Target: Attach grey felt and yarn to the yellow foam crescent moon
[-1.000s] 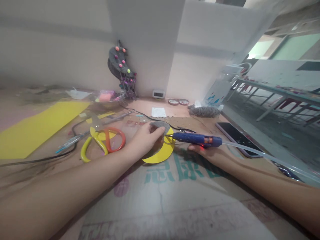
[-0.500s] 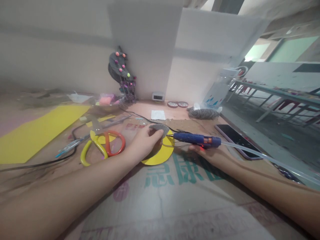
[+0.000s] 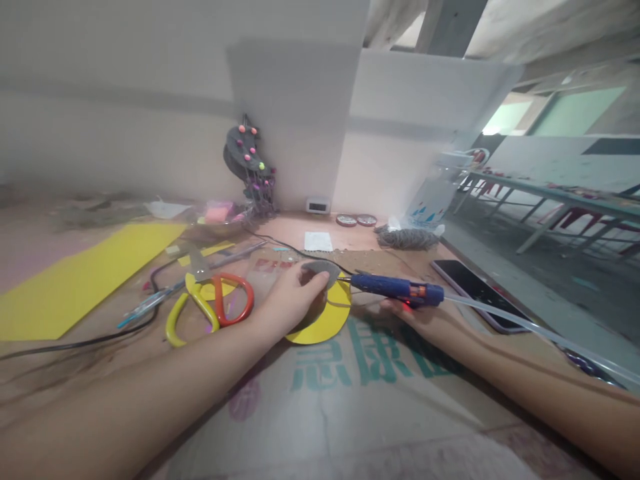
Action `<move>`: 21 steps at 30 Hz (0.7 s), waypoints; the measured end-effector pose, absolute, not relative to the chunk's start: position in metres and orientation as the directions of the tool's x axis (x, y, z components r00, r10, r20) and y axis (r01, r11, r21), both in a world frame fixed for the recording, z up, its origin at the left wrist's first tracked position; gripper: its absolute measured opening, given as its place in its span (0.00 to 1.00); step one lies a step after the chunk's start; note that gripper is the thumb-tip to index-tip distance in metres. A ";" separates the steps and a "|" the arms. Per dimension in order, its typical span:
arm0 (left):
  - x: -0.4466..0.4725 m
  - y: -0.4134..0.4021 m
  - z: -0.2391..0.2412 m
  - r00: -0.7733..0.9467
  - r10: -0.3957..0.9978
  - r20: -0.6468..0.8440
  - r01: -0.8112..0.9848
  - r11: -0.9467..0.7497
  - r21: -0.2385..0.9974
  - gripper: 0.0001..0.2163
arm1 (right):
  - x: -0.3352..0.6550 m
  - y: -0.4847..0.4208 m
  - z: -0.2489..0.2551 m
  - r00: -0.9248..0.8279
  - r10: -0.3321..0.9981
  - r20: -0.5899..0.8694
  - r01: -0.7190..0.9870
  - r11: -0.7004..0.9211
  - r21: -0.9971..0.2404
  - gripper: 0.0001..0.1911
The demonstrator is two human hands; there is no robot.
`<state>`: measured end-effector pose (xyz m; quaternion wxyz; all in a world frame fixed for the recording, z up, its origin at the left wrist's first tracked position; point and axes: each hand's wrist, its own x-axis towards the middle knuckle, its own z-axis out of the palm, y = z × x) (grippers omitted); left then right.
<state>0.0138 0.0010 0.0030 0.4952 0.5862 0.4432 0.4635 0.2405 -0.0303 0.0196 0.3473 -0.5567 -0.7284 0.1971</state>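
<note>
My left hand [image 3: 290,300] grips a grey felt piece [image 3: 320,270] that lies over a yellow paper disc [image 3: 327,320] on a printed cardboard sheet [image 3: 360,373]. My right hand [image 3: 425,319] holds a blue glue gun [image 3: 397,288] level, with its nozzle at the edge of the grey piece. A clear glue stick [image 3: 525,327] trails back from the gun to the right.
Yellow and orange scissors [image 3: 210,303] and a pen [image 3: 150,303] lie to the left by a black cable [image 3: 75,343] and a yellow sheet [image 3: 85,273]. A phone [image 3: 475,283] lies to the right. A beaded ornament [image 3: 247,163] stands in the wall corner.
Both hands keep their hold on the grey piece and the glue gun. The view has tipped slightly, so everything sits a little lower in the picture.
</note>
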 end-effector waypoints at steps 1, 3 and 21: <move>0.013 0.001 0.003 0.176 0.978 0.108 0.062 -0.121 0.991 0.07 | 0.241 -0.030 0.019 -0.133 0.949 0.286 0.682 0.297 -0.668 0.16; 0.013 0.002 0.001 0.176 0.977 0.120 0.075 -0.135 0.988 0.08 | 0.243 -0.029 0.019 -0.131 0.955 0.265 0.705 0.277 -0.652 0.16; 0.014 0.003 -0.002 0.193 0.975 0.106 0.023 -0.113 0.993 0.07 | 0.248 -0.025 0.014 -0.117 0.953 0.280 0.738 0.272 -0.617 0.19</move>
